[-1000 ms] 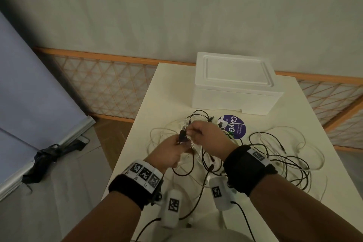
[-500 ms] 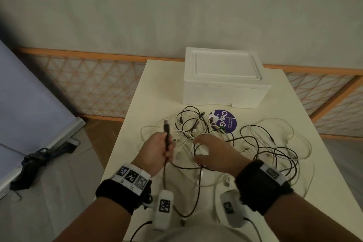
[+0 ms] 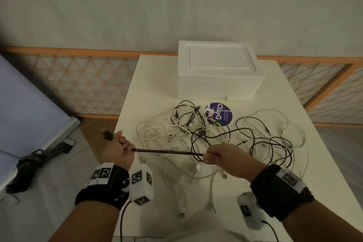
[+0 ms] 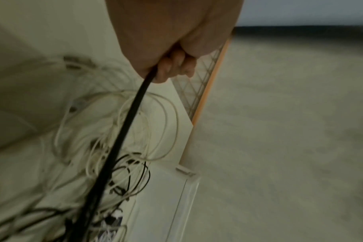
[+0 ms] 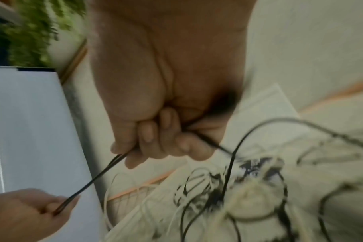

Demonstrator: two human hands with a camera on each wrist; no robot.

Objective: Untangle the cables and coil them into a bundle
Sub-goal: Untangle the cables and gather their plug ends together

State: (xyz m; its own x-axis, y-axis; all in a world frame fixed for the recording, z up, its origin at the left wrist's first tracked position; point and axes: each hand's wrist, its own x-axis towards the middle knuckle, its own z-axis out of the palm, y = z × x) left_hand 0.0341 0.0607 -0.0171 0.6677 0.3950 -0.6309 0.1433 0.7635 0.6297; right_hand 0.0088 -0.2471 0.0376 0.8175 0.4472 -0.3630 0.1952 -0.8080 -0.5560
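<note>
A tangle of black and white cables [image 3: 212,131] lies across the middle of the white table [image 3: 149,92]. My left hand [image 3: 119,148] grips one black cable [image 3: 167,151] near its USB plug [image 3: 107,135], which sticks out past the table's left edge. My right hand [image 3: 220,156] grips the same cable further along, so it runs taut between both fists. The left wrist view shows the black cable [image 4: 130,114] leaving my curled fingers [image 4: 176,65]. In the right wrist view my fingers [image 5: 155,139] wrap the black cable [image 5: 93,181].
A white foam box [image 3: 218,71] stands at the back of the table. A round purple sticker [image 3: 221,114] lies under the cables. An orange lattice fence [image 3: 78,84] runs behind. A dark bundle [image 3: 29,165] lies on the floor at the left.
My left hand has pulled the plug end out to the left past the table edge. My right hand has taken hold of the same black cable, which is now stretched straight between them.
</note>
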